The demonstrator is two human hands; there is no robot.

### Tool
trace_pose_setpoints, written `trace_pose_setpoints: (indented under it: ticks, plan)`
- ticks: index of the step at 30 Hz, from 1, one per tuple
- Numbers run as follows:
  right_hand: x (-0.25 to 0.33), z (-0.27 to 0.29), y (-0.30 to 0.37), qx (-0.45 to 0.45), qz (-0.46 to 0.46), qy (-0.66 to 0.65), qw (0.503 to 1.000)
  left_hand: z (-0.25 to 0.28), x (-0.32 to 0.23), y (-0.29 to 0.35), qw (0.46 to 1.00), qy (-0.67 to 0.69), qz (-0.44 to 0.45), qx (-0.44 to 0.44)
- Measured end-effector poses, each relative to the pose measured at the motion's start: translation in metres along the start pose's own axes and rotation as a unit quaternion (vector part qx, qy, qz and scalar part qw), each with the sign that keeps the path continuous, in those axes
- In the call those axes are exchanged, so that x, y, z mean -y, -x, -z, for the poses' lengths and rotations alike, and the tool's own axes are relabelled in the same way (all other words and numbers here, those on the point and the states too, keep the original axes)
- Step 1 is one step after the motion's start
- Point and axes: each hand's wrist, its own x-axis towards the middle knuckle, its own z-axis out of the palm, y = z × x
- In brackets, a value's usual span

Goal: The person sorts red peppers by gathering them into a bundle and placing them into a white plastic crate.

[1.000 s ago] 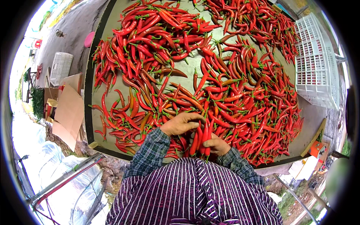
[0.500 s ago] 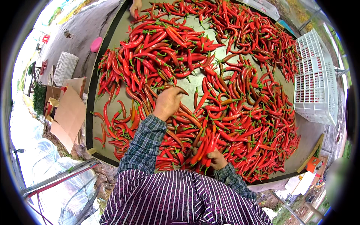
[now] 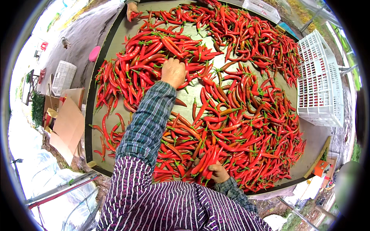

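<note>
Red chili peppers with green stems lie in heaps over a large grey table (image 3: 194, 32). My left hand (image 3: 173, 72) reaches forward onto the left heap of chili peppers (image 3: 148, 50). Its fingers curl down among them, and whatever they grip is hidden. Close to my body, my right hand (image 3: 219, 172) is closed around a bunch of red chili peppers (image 3: 208, 159), whose tips point toward me. Under this bunch spreads the wide right heap (image 3: 254, 127), where some peppers are brownish.
At the far left edge another person's hand (image 3: 132, 9) touches a chili pepper. A white plastic crate (image 3: 320, 81) stands at the table's right side. Cardboard (image 3: 68, 125) and another white crate (image 3: 64, 78) are beyond the left edge. A dark rim borders the table.
My left hand has moved forward from the middle of the table onto the left heap. My right hand still holds its bunch in nearly the same place. The view has shifted slightly.
</note>
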Motion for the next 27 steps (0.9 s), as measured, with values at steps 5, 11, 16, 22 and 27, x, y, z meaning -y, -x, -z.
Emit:
trace_pose_setpoints:
  ticks: [5,11,16,22,27]
  plan:
    - [0.003,-0.007,0.007,-0.009,0.037,0.035,0.999,-0.039,-0.034,-0.002,0.997,-0.063,0.041,0.014]
    - [-0.002,0.003,0.02,-0.05,0.053,0.062,0.995,-0.042,-0.069,0.062,0.997,-0.042,0.026,-0.06]
    - [-0.003,-0.004,0.027,-0.05,0.066,0.09,0.992,-0.038,-0.109,0.135,0.998,0.047,0.031,0.022]
    - [-0.008,-0.012,0.042,-0.058,0.052,0.066,0.995,-0.035,-0.11,0.152,0.994,0.096,0.037,0.04]
    - [-0.018,-0.012,0.048,-0.062,0.054,0.054,0.995,-0.036,-0.1,0.127,0.987,0.119,0.092,0.054]
